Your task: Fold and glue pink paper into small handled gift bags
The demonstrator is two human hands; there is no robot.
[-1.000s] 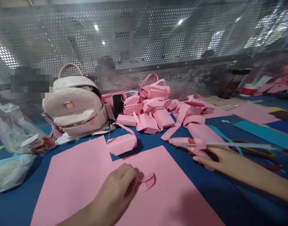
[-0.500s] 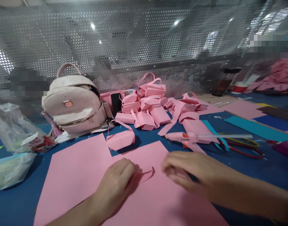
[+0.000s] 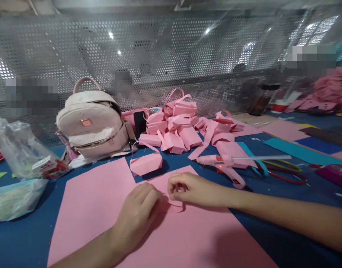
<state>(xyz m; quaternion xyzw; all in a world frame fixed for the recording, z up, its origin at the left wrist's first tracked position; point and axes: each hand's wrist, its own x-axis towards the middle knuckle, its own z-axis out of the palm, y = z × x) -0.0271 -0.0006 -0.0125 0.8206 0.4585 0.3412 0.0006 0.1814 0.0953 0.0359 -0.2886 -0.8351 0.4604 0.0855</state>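
Note:
My left hand [image 3: 140,214] rests on a large pink sheet [image 3: 193,238], its fingers closed around one end of a narrow pink paper strip [image 3: 176,207]. The strip curves out to the right, just above the sheet. At the strip's far side is my right hand [image 3: 187,189], fingers curled in a pinch. Whether anything sits between those fingertips is hidden. Behind the hands stands a small pink paper basket [image 3: 146,164] with a thin handle. A pink glue gun [image 3: 222,162] with a clear glue stick lies to the right.
A second pink sheet [image 3: 95,197] lies on the left. Behind are a pale backpack [image 3: 92,123], a black phone [image 3: 139,123] and a pile of pink paper baskets [image 3: 182,126]. Scissors [image 3: 285,176] and coloured sheets are to the right, plastic bags [image 3: 17,201] to the left.
My right hand has moved left, from beside the glue gun's grip to close by the strip and my left hand. My left hand has stayed nearly in place.

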